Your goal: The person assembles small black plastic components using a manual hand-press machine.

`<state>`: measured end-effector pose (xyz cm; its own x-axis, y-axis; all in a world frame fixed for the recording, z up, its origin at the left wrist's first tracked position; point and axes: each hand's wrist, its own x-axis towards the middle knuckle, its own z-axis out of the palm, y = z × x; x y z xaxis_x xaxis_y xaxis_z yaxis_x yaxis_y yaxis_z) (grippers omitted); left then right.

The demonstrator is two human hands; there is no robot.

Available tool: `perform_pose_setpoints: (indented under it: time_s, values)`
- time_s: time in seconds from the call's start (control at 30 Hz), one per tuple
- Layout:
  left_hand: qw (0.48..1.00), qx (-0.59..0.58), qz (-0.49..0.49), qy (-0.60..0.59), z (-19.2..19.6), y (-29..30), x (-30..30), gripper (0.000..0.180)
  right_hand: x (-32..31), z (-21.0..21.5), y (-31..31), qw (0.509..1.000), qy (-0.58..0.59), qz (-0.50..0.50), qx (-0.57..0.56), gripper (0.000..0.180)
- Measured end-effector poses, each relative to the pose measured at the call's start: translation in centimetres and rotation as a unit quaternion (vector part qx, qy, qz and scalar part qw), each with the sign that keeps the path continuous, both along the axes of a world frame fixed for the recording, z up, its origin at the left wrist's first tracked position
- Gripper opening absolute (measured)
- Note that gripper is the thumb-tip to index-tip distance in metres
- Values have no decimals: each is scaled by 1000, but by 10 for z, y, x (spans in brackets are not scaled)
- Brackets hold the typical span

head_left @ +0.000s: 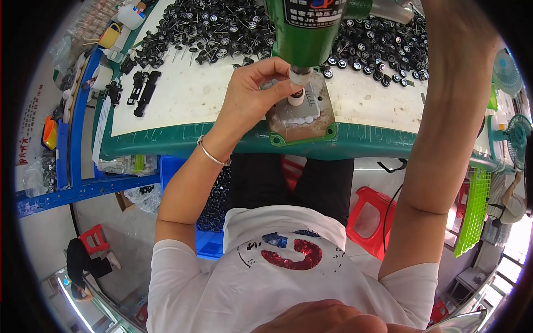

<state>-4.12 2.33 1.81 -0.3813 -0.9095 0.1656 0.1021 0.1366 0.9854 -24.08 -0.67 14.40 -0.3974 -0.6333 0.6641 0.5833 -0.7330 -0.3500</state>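
A green hand-operated press [305, 33] rises at the far middle of the table, its ram coming down over a metal base plate [301, 125]. My left hand [255, 91] is at the ram, thumb and forefinger closed together beside its whitish tip [300, 76]. Whatever is pinched there is too small or hidden to make out. Just below the fingertips a short white cylinder [296, 101] with a dark top stands on the plate. My right arm [444, 122] stretches up to the top edge, where the wrist area shows and the fingers are out of sight.
Heaps of small black toy wheels on axles [216, 28] cover the table's far side, with more wheels [383, 50] right of the press. Black toy chassis pieces [145, 93] lie left. Below are a blue bin [208, 244] and red stool [369, 216]. Another person [83, 266] is lower left.
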Motion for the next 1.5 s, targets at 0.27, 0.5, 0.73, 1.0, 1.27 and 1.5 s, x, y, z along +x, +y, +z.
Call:
perform_pose_setpoints:
  time_s: [0.27,0.5,0.73,1.0,1.27,1.5]
  values:
    - [1000,7,-12,3,0,-2,2,13,0,-5,8,996,-62,64,-8,32]
    - [1000,3,-5,11,-3,-1,2,14,3,-5,11,986,-108,122,-19,33]
    - [1000,1,8,9,-4,-1,2,14,2,-7,16,970,-160,179,-30,34]
    - [1000,15,6,26,-3,2,-1,12,0,-6,22,945,-217,239,-45,35]
    - [999,12,19,43,-7,6,-2,10,-4,-2,23,916,-266,293,-59,36]
    - [994,-3,75,-78,4,3,-4,8,-1,4,29,880,-330,338,-49,37]
